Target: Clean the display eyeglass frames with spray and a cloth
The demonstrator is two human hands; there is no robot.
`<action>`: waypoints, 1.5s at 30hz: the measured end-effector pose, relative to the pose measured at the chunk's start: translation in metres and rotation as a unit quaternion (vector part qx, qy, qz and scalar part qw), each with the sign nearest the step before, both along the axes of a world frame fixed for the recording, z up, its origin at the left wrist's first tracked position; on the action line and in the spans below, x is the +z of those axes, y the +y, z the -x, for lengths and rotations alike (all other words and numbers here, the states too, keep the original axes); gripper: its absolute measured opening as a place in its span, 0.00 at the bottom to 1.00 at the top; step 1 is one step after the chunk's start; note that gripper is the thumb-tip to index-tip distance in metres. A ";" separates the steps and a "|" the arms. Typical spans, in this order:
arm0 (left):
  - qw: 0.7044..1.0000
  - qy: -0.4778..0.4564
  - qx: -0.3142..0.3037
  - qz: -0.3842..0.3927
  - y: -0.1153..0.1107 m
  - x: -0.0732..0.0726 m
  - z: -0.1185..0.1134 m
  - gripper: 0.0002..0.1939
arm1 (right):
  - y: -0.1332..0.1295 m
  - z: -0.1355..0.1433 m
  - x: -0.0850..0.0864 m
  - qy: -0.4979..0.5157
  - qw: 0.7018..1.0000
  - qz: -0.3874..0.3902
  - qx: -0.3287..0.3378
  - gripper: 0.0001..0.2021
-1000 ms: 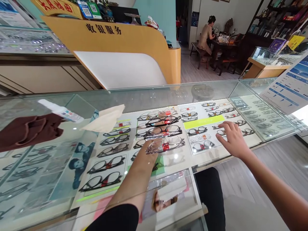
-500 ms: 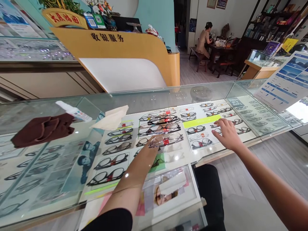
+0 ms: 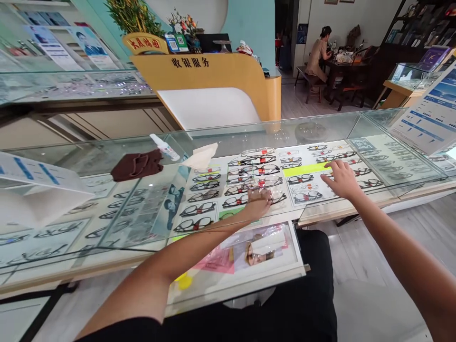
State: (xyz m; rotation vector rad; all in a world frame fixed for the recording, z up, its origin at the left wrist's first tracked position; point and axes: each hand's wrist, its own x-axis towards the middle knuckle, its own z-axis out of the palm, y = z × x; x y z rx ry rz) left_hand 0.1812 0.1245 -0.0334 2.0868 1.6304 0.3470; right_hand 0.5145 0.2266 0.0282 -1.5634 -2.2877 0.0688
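Observation:
My left hand (image 3: 259, 202) is inside the glass display case, under its top, among rows of eyeglasses. Its fingers are bent around the end of a dark pair of glasses (image 3: 278, 198), seen blurred through the glass. On top of the case, at the right, my right hand (image 3: 341, 178) rests with its fingers apart and nothing in it. Beneath it, inside the case, lie more glasses (image 3: 300, 179) and a yellow-green strip (image 3: 307, 169).
A brown cloth (image 3: 137, 165), a white bottle (image 3: 164, 147) and a pale cloth (image 3: 201, 156) lie on the glass top. An open drawer (image 3: 299, 256) stands before me. Printed stands (image 3: 429, 111) flank the case. Far back, a person (image 3: 318, 57) sits at a table.
The view has shifted left, bringing a white stand in at the left. My left hand has moved right and nearer inside the case. My right hand remains on the glass.

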 end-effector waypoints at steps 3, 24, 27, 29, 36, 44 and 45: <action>0.999 0.023 -0.002 0.036 -0.037 0.003 -0.007 0.04 | 0.002 0.000 0.001 0.003 1.000 0.002 0.000 0.24; 0.978 0.098 -0.009 -0.184 0.126 0.189 0.076 0.11 | 0.008 -0.001 -0.008 -0.003 1.000 -0.023 -0.010 0.23; 0.984 0.128 0.030 -0.117 0.168 0.166 0.083 0.10 | 0.008 -0.001 -0.007 -0.007 1.000 -0.027 -0.013 0.22; 0.986 0.133 0.036 -0.095 0.182 0.152 0.083 0.09 | 0.006 -0.001 -0.007 -0.004 1.000 -0.025 -0.012 0.22; 0.990 0.128 0.007 -0.060 0.202 0.128 0.085 0.12 | 0.001 0.000 -0.008 0.004 1.000 -0.022 -0.016 0.23; 0.988 0.141 0.008 -0.063 0.209 0.127 0.092 0.19 | 0.000 -0.001 -0.009 0.008 1.000 -0.027 -0.014 0.23; 0.987 0.143 0.007 -0.067 0.209 0.127 0.091 0.20 | 0.000 -0.002 -0.009 0.007 1.000 -0.025 -0.017 0.23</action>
